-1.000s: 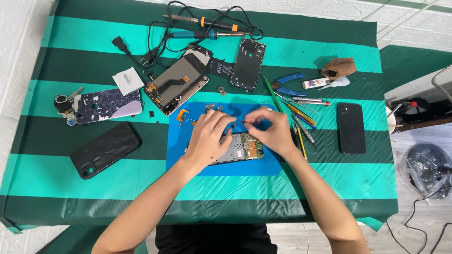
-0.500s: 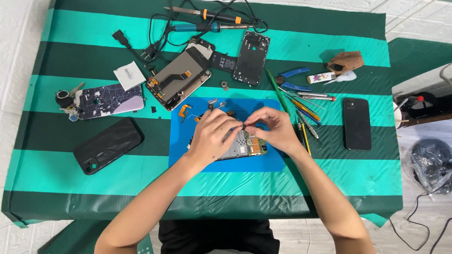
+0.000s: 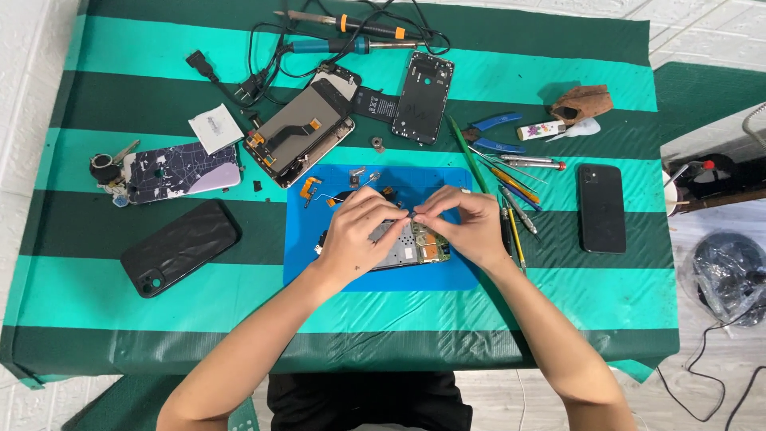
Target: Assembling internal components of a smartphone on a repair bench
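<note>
Both hands meet over an opened phone [image 3: 407,249] that lies on a blue mat [image 3: 463,275] in the middle of the striped green table [image 3: 558,303]. The left hand [image 3: 359,231] rests on the phone's left half, its thumb and forefinger pinched together around something too small to make out. The right hand [image 3: 471,223] mirrors it, fingertips [image 3: 423,214] closed and touching those of the left hand just above the phone's bare circuit board. Whether the 2 hands share 1 tiny part, I cannot tell.

Just beyond the fingertips, on the far edge of the mat, lie a few small loose parts [image 3: 355,177]. Right of the right hand's knuckles sits a row of screwdrivers and tweezers [image 3: 515,199], with blue-handled pliers [image 3: 491,132] farther out. Well to the right lies a black phone [image 3: 601,207], face down. Beyond the left hand's fingers lies a phone screen assembly [image 3: 303,132], and a dark phone frame [image 3: 423,96] near 2 soldering irons [image 3: 351,32]. Far left of the left wrist rests a black phone case [image 3: 179,246] and a patterned phone back [image 3: 179,169].
</note>
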